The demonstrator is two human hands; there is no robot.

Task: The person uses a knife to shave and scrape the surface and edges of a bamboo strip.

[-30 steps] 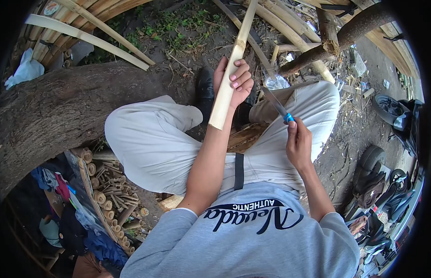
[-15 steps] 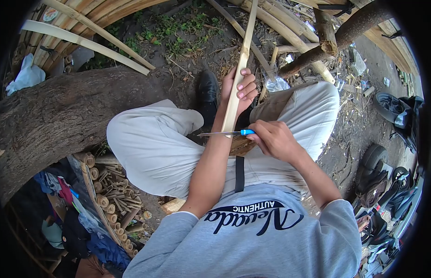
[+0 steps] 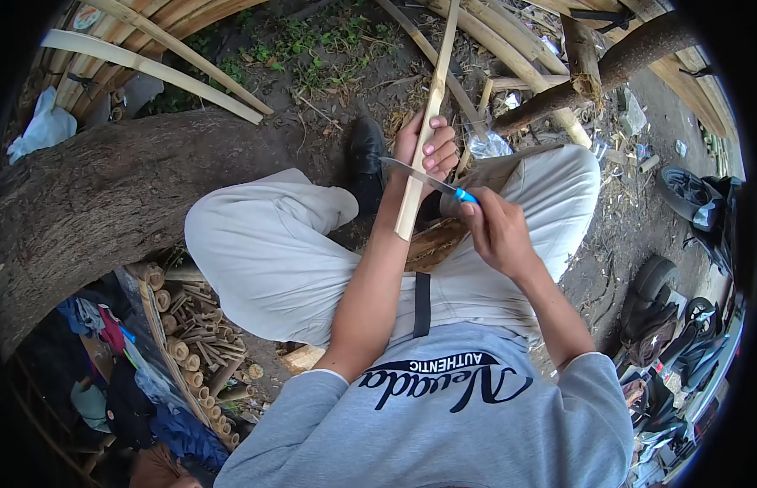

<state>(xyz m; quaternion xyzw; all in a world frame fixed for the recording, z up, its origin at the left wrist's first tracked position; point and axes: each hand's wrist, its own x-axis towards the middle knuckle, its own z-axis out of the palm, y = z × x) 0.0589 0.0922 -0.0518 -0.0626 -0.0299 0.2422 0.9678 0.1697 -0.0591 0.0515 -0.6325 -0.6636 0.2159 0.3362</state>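
My left hand (image 3: 428, 150) grips a long pale bamboo strip (image 3: 430, 122) that runs from above my knees up and away toward the ground ahead. Its lower end hangs free near my left forearm. My right hand (image 3: 496, 232) holds a knife (image 3: 427, 179) by its blue handle. The blade lies across the strip just below my left fingers, pointing left. I sit with both knees in pale trousers spread apart.
A thick tree trunk (image 3: 110, 195) curves along the left. Split bamboo poles (image 3: 151, 61) lie on the ground at top left and top right. Cut bamboo pieces (image 3: 191, 342) pile at lower left. A black shoe (image 3: 365, 159) rests ahead. Parked motorbikes (image 3: 687, 325) stand right.
The knife rose from the strip's lower end to just under my left fingers, the blade now angled up-left. My left hand stayed gripping the strip.
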